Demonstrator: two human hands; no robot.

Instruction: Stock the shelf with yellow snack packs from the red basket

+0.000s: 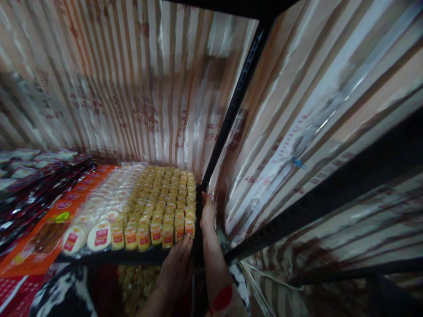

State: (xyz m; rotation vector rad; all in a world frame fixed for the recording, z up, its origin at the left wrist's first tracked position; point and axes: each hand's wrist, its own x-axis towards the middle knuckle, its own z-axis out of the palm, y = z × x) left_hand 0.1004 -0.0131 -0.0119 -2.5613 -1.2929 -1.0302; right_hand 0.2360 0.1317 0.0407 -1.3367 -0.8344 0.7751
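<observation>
Rows of small yellow wrapped packs with red and orange labels (155,202) stand on a black shelf (139,256). My left hand (180,259) is at the front right corner of these rows, its stretched fingers touching or very near the front packs. My right hand (207,213) reaches further back along the right end of the shelf, its fingers stretched beside the black post (228,119). Nothing shows in either hand. The underside of the right hand's grip is hidden.
Left of the yellow packs stand round white wrapped packs (99,235), then orange bags (49,237) and dark packets (29,211). Striped sheeting (142,88) hangs behind and at the right. A black bar (317,198) slants across the right side. More yellow packs (135,286) lie below the shelf.
</observation>
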